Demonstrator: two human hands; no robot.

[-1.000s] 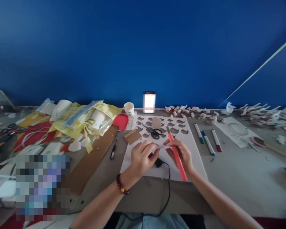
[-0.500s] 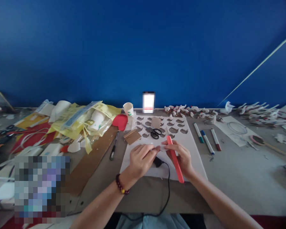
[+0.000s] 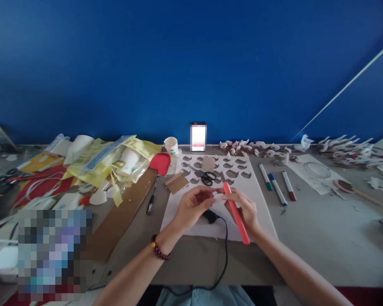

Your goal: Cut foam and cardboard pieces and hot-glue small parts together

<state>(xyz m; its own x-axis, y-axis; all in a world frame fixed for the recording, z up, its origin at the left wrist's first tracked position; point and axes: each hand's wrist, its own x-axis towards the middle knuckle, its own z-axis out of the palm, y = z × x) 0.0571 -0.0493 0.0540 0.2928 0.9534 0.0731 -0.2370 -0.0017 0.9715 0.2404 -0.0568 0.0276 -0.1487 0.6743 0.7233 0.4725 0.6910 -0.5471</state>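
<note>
My left hand (image 3: 194, 208) has its thumb and fingers curled together at a small white piece (image 3: 218, 196), perhaps cut paper. My right hand (image 3: 244, 209) is wrapped round a long, flat, coral-red handle (image 3: 236, 214), which looks like a craft knife and slants with its upper end away from me. Its fingertips also meet the white piece. Both hands hover over a white sheet (image 3: 258, 212) with rows of curved cut-outs. Below my left fingers lies a black object (image 3: 210, 216) with a cable; its kind is unclear.
Black-handled scissors (image 3: 207, 177) and a brown card piece (image 3: 177, 183) lie on the sheet. To the left are a black pen (image 3: 152, 199) and yellow packaging (image 3: 95, 159). Several markers (image 3: 277, 189) lie right; small white bird-like figures (image 3: 249, 146) line the back. A paper cup (image 3: 171, 145) stands behind.
My left hand has turned and its fingers have lifted and parted slightly, so the white piece shows more. The red handle has shifted slightly right.
</note>
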